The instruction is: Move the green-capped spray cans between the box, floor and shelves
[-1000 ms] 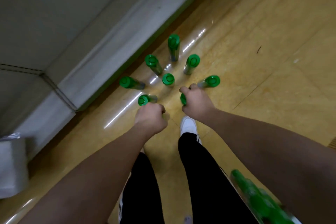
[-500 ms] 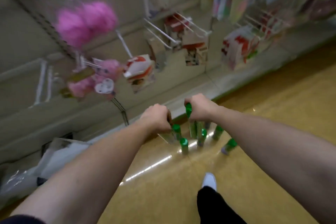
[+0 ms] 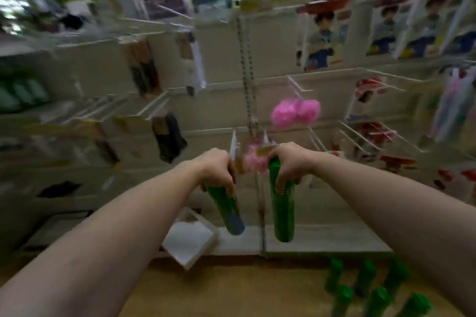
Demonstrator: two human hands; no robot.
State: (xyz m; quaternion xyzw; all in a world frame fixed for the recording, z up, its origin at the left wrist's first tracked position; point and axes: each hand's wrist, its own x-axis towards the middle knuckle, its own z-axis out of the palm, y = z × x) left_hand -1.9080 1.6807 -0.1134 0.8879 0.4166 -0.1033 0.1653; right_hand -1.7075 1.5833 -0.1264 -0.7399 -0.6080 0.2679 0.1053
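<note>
Two tall green plastic bottles now hang in the air, lifted off the floor where a second ago we gripped their caps: our left hand [image 3: 217,170] curls round the top of the left green bottle [image 3: 226,207], our right hand [image 3: 289,166] round the right green bottle [image 3: 283,211]. Six more green-capped bottles [image 3: 371,288] stay standing on the tan wooden floor [image 3: 231,291] at lower right. Ahead, blurred white wire shelf hooks [image 3: 360,136], a pink fluffy puff [image 3: 296,112] and a clear plastic box [image 3: 190,239] crowd the display.
</note>
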